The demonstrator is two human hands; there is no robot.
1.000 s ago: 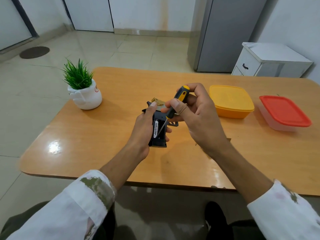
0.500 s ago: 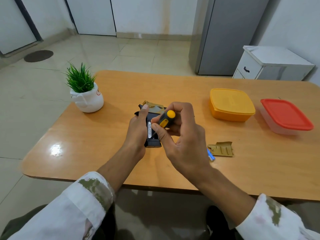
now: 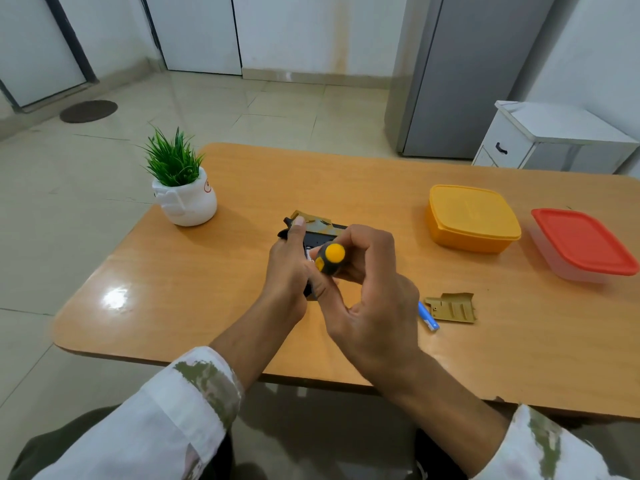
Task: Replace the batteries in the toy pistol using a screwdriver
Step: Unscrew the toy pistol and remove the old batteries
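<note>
Swung butt-on toward the camera since a moment ago: screwdriver (image 3: 330,258), pinched in grip of right hand (image 3: 372,306). Near right on the desk (image 3: 207,289), blue battery (image 3: 428,317) just beside loose cover (image 3: 452,307). Farther, mid-desk, toy pistol (image 3: 317,237) clasped in grip of left hand (image 3: 287,268). Best held still, tip seated square, pressed lightly.

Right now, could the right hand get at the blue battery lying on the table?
Probably, once freed: the blue battery lies uncovered on the table right beside the right hand, but that hand grips the screwdriver.
</note>
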